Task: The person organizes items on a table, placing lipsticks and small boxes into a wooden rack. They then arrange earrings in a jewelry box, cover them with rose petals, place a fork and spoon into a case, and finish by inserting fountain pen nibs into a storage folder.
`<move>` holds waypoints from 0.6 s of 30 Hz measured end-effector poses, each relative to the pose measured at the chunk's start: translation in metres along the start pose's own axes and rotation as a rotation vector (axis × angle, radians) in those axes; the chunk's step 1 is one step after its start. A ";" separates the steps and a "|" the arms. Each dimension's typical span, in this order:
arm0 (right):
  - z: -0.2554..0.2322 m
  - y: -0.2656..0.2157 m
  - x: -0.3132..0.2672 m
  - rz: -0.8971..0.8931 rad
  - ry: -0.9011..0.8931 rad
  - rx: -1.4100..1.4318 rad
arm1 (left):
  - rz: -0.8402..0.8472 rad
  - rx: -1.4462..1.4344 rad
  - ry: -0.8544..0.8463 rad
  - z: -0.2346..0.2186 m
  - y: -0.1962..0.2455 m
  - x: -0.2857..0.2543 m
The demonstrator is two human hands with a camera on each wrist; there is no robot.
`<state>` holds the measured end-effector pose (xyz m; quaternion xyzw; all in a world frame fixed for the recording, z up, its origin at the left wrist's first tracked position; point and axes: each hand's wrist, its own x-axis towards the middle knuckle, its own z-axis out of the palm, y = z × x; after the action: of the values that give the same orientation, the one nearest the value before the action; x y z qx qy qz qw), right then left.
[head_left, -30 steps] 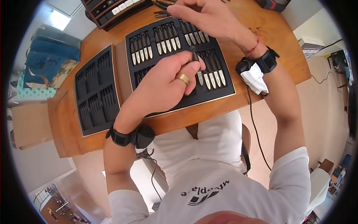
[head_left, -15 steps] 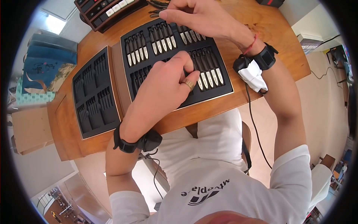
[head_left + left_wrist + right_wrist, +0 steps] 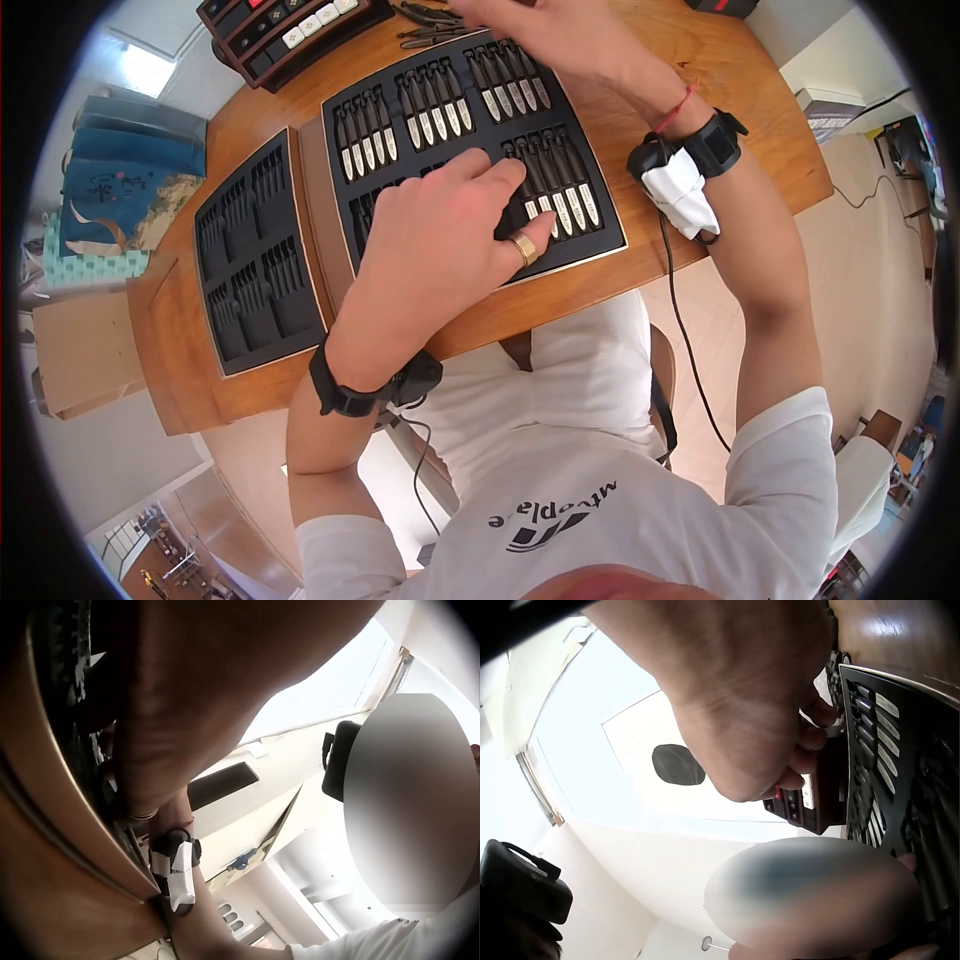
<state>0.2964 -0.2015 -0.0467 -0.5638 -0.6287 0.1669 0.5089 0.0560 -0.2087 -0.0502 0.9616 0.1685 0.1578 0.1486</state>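
Note:
My left hand (image 3: 430,250) lies over the lower middle of a black tray (image 3: 460,275). Its thumb rests by the white ends of slim dark pieces (image 3: 570,185) in the lower right group, and its index finger reaches their dark ends. Thumb and finger are apart; the other fingertips are hidden. In the left wrist view the left hand (image 3: 202,697) is dark against the tray edge. My right hand (image 3: 560,40) hovers above the tray's far right edge, fingertips cut off. The right wrist view shows that hand (image 3: 742,705) with loosely bent fingers and nothing visible in them.
Left of the tray lies a second black panel (image 3: 238,335) with grey slim shapes. Behind stand a dark tiered rack (image 3: 268,70) with white blocks and some black tools (image 3: 425,40). A blue bag (image 3: 130,170) and a cardboard box (image 3: 88,350) are beyond the table's left edge.
My left hand has lowered the dark piece from above the tray into the lower right group, and its thumb and index finger have spread apart. The right hand has shifted slightly up and right.

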 end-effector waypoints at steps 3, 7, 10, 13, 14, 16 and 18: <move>-0.017 0.023 0.008 0.024 0.236 -0.037 | -0.063 0.038 -0.075 -0.002 0.006 0.001; -0.047 0.059 0.015 0.066 0.411 -0.129 | -0.036 0.045 -0.058 0.000 0.002 0.001; -0.062 0.075 0.009 -0.038 0.490 -0.408 | -0.028 -0.005 -0.057 -0.004 0.000 0.003; -0.064 0.084 0.005 0.127 0.362 -0.529 | 0.132 -0.019 0.018 0.001 -0.007 0.006; -0.062 0.081 0.006 0.125 0.365 -0.529 | 0.312 0.000 0.106 0.003 -0.010 0.008; -0.058 0.075 0.007 0.220 0.178 -0.587 | 0.355 -0.026 0.062 0.005 -0.005 0.007; -0.052 0.080 0.003 0.143 0.217 -0.624 | 0.356 0.005 -0.150 0.005 0.001 0.002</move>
<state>0.3836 -0.1929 -0.0860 -0.7496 -0.5506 -0.0593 0.3625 0.0595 -0.2099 -0.0541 0.9856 -0.0152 0.1088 0.1282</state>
